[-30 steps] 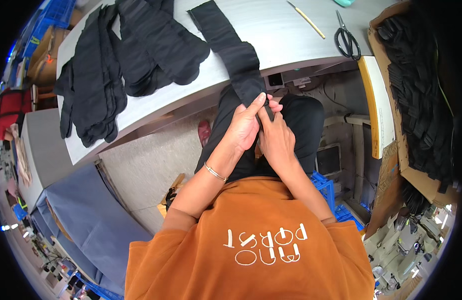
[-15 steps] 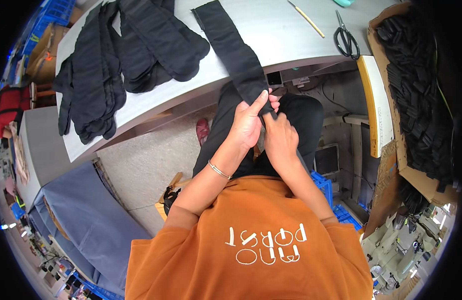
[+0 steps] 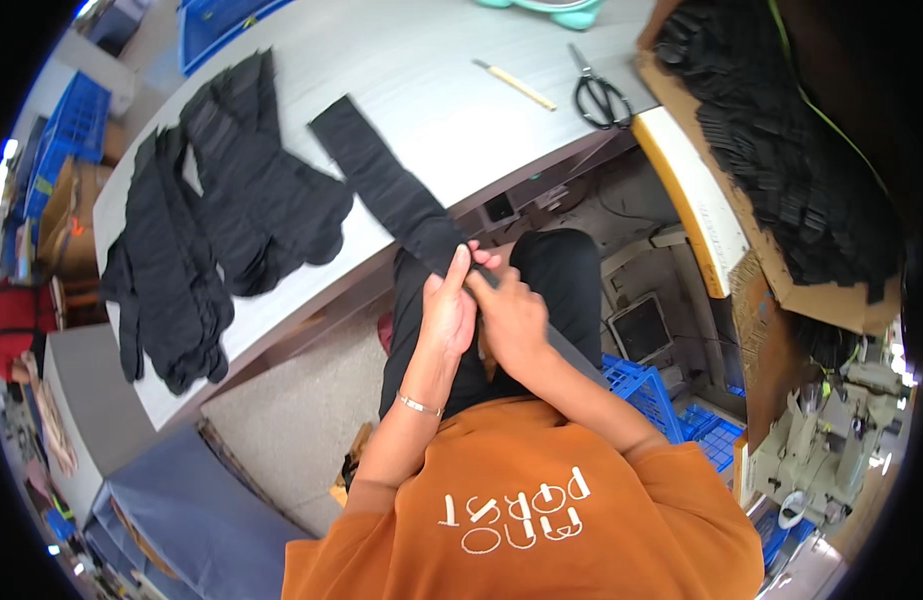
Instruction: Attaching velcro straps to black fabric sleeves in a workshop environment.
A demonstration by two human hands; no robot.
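Head view: a person in an orange shirt, seen from above, sits at a grey table (image 3: 461, 110) that fills the top of the picture.
Black fabric strip (image 3: 386, 190): a long flat band lying on the table. Its long axis runs from 11 o'clock, where the far end rests on the tabletop, down to 5 o'clock, where the near end hangs over the table edge into the hands at picture centre.
Left hand (image 3: 449, 315): closed on the strip's near end, fingers pointing up toward 12 o'clock, a thin bracelet on the wrist.
Right hand (image 3: 516, 318): just beside the left and touching it, curled and pinching the same end of the strip.
Fabric piles (image 3: 231, 220): more black pieces heaped on the table at 10 o'clock of the hands, well apart from the strip's far end.
Scissors (image 3: 599, 95): black-handled, on the table at 1 o'clock.
Pale stick (image 3: 514, 84): lies just left of the scissors.
Cardboard box (image 3: 781, 170): at 2 o'clock, holding black pieces.
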